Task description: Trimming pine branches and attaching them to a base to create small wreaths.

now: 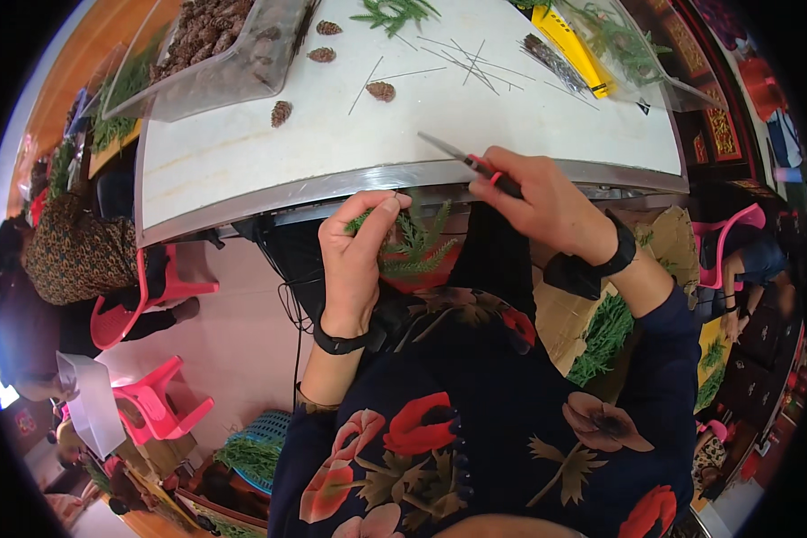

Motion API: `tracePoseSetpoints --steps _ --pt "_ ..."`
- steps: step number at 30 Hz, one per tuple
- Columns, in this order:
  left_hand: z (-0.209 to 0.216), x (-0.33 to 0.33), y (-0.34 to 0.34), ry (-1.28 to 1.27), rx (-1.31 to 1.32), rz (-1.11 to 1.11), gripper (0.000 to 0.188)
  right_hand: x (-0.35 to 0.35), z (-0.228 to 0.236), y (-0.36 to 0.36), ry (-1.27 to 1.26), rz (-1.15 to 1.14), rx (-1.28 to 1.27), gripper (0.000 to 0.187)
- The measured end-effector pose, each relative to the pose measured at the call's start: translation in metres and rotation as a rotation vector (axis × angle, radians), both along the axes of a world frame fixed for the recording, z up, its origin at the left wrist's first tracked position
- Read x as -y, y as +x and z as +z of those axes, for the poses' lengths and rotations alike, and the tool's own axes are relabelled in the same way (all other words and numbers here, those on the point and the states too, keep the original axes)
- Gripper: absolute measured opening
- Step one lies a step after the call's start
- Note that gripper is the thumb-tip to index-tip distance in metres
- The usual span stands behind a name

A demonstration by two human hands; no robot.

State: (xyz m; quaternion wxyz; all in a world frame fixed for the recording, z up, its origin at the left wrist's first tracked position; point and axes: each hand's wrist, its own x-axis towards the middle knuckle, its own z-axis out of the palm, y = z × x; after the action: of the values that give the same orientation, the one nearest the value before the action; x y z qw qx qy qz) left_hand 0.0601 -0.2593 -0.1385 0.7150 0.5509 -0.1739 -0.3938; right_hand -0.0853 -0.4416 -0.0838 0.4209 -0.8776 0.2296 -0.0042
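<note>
— Where do the hands sit against the table (242,170)?

— Both at its near edge: the left hand (354,260) just below the edge, closed around a green sprig (417,247); the right hand (547,202) to its right, gripping scissors (471,163) whose blades reach left over the tabletop.

— And farther back?

— Loose pine cones (381,91) lie mid-table, thin wires (462,63) scattered to their right. A clear bin (233,63) of cones stands at the far left corner; a clear tray (619,49) with greenery at the far right.

— Off the table?

— A plastic chair (148,287) stands to the left, beside a seated person (72,251). More cut greenery (605,336) lies lower right, on the cardboard (556,314).
</note>
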Motion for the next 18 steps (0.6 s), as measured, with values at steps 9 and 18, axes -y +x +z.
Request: tracePoseSetpoints --steps 9,18 --pt "0.000 -0.002 -0.005 -0.022 0.153 0.092 0.011 -0.015 0.003 -0.004 -0.022 0.200 -0.009 0.031" --pt "-0.003 -0.004 -0.003 0.004 0.189 0.107 0.010 -0.024 0.000 0.002 -0.017 0.232 0.042 0.030"
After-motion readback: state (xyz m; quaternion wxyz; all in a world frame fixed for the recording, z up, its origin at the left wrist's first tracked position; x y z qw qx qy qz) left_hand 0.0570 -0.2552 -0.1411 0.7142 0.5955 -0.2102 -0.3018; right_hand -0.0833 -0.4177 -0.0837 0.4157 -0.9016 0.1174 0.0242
